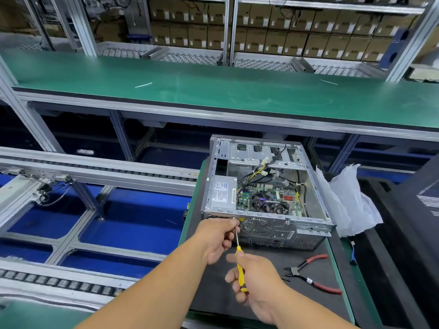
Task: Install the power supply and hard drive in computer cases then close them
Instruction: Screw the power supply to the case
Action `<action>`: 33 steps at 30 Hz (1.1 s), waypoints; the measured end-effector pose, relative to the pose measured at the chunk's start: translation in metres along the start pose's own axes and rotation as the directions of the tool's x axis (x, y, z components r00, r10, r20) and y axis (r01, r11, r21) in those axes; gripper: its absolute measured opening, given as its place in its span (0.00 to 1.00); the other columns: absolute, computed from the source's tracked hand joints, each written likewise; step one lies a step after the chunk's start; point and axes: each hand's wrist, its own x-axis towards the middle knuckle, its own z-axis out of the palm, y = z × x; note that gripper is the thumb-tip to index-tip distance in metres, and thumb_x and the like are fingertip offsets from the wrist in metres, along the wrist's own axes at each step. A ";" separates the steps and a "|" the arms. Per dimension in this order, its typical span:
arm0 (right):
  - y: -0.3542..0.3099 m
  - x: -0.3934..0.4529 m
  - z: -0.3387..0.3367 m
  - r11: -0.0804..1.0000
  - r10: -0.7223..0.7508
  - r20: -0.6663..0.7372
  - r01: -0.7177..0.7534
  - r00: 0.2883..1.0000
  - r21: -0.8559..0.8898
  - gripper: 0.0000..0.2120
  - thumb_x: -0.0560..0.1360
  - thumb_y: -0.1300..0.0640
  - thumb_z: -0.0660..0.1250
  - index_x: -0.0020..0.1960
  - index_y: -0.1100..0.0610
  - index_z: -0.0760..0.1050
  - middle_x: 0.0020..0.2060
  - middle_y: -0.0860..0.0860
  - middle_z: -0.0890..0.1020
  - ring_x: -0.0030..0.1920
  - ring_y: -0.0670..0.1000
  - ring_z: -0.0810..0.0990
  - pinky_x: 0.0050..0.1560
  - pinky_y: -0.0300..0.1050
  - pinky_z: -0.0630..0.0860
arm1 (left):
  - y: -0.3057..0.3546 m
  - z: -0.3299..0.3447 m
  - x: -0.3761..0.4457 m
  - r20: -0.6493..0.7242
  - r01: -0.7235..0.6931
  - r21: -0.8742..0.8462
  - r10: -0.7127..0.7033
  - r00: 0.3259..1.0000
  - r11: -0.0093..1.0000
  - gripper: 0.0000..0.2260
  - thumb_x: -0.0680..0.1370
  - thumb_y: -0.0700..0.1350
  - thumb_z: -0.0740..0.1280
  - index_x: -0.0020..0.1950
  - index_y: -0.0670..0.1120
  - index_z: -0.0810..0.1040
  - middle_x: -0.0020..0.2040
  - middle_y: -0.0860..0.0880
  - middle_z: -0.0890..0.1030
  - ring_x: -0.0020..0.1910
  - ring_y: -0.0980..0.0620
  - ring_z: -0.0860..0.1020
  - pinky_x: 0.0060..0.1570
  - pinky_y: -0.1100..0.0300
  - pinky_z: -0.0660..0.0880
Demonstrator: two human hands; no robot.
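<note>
Right of the computer case (266, 186), red-handled pliers (313, 274).

Landmark here is the long green workbench (213, 91) running across the whole shot. Right behind it are aluminium racks (229, 29) stacked with rows of brown cardboard boxes (273, 24), with roller shelves (190, 58) just above the bench's far edge. Below and in front of it, to the left, sits a roller conveyor (99, 167) over a blue floor (133, 222). Lighting's even and bright.
</note>
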 end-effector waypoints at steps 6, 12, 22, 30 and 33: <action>-0.003 -0.001 0.006 0.970 0.093 0.031 -0.097 0.995 0.222 0.11 0.80 0.50 0.71 0.54 0.57 0.75 0.30 0.55 0.76 0.25 0.50 0.70 0.23 0.37 0.64 | -0.003 -0.002 -0.004 0.014 0.024 0.016 -0.024 1.000 1.000 0.08 0.82 0.36 0.64 0.50 0.37 0.82 0.32 0.47 0.80 0.27 0.56 0.67 0.22 0.66 0.59; -0.001 -0.001 0.011 0.943 0.088 0.090 -0.112 0.992 0.312 0.22 0.85 0.46 0.60 0.57 0.64 0.81 0.37 0.58 0.83 0.29 0.52 0.77 0.31 0.45 0.78 | -0.003 -0.004 -0.002 -0.031 0.010 0.031 -0.009 0.999 0.999 0.04 0.79 0.39 0.71 0.46 0.40 0.80 0.31 0.47 0.76 0.26 0.56 0.65 0.22 0.64 0.61; -0.005 -0.002 0.012 0.929 0.082 0.094 -0.110 0.992 0.353 0.11 0.81 0.54 0.70 0.54 0.62 0.77 0.34 0.58 0.81 0.29 0.52 0.77 0.33 0.47 0.80 | -0.004 -0.001 0.007 -0.087 -0.043 0.142 0.056 0.995 0.989 0.13 0.74 0.44 0.78 0.37 0.45 0.76 0.30 0.47 0.71 0.27 0.53 0.64 0.25 0.63 0.62; -0.006 0.008 0.012 0.913 0.114 0.087 -0.139 0.990 0.383 0.17 0.86 0.49 0.60 0.59 0.60 0.81 0.34 0.57 0.80 0.28 0.52 0.73 0.31 0.44 0.73 | -0.021 -0.028 -0.011 -0.216 0.003 0.121 0.024 0.976 0.993 0.14 0.80 0.49 0.66 0.41 0.41 0.84 0.27 0.50 0.73 0.24 0.54 0.65 0.25 0.61 0.62; -0.016 0.016 0.011 0.927 0.117 0.015 -0.114 0.993 0.358 0.13 0.83 0.46 0.64 0.53 0.57 0.78 0.31 0.54 0.76 0.26 0.51 0.69 0.27 0.39 0.67 | -0.037 -0.036 -0.025 -0.301 0.065 0.134 -0.022 0.953 0.989 0.10 0.77 0.44 0.62 0.39 0.43 0.78 0.26 0.49 0.71 0.23 0.53 0.62 0.24 0.61 0.58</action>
